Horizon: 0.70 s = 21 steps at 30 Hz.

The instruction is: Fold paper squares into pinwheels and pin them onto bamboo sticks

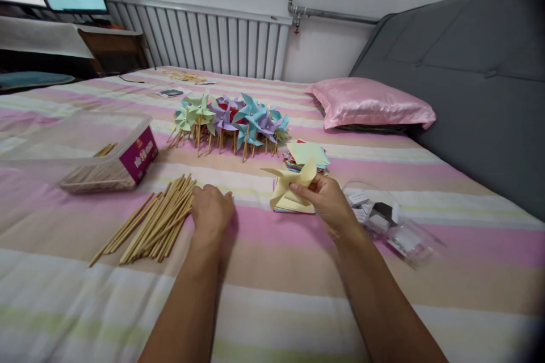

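Between the thumb and fingers of my right hand [326, 197] is a pale yellow paper pinwheel [290, 184] with curled blades. It is held just above a small stack of coloured paper squares [293, 211], which it partly covers. My left hand [212, 207] rests at the right edge of a loose pile of thin wooden sticks [159, 218], thumb apart from the fingers. The fingertips at the sticks are partly hidden, and no stick is seen in the hand. Beyond the hands stand several finished pinwheels [230, 119] on sticks, in green, purple, blue and red.
A clear plastic box [97, 176] with more sticks sits at the left. Another paper stack [309, 153] lies behind the pinwheel. Small clear bags and containers [389, 221] are to the right. A pink pillow [370, 103] lies by the grey headboard [464, 74]; a radiator [204, 39] lines the wall.
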{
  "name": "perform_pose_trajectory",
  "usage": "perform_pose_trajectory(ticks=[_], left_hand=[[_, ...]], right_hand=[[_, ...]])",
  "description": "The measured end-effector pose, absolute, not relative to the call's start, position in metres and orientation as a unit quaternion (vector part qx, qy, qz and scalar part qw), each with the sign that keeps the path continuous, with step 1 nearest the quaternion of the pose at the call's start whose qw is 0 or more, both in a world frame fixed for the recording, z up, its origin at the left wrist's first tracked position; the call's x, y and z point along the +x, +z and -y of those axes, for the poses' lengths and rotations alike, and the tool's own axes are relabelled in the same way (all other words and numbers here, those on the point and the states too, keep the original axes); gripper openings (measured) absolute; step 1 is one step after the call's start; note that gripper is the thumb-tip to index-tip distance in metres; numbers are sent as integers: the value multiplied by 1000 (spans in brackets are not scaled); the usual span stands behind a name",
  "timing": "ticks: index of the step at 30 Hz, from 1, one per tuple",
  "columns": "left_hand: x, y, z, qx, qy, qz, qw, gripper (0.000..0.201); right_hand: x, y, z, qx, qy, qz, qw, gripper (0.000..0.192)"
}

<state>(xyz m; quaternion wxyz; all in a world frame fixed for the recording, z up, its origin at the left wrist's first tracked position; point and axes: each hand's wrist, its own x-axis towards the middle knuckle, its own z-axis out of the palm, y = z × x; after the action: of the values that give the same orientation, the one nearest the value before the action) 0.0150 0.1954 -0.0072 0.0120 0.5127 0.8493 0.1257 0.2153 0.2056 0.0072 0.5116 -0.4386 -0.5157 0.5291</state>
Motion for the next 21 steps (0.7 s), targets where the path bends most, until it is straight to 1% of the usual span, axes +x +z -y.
perform_pose_trajectory(ticks=[4,10,15,18,19,21], left_hand=[[24,-1,-191,537,106,-837,-8,36],[32,8,-185,539,130,-832,-17,42],[31,5,-185,534,191,-823,-42,39],[38,0,-186,571,259,-777,-63,36],[41,-2,-187,598,284,-748,-56,35],[47,-8,-188,666,317,-675,-1,33]], right_hand=[[218,6,-208,-438,522,520,515,35],[222,3,-209,-428,528,521,516,36],[222,5,-208,-438,527,518,512,35],[221,7,-208,-440,527,512,516,36],[221,7,-208,-440,527,510,518,37],[222,8,-208,-443,521,509,523,38]])
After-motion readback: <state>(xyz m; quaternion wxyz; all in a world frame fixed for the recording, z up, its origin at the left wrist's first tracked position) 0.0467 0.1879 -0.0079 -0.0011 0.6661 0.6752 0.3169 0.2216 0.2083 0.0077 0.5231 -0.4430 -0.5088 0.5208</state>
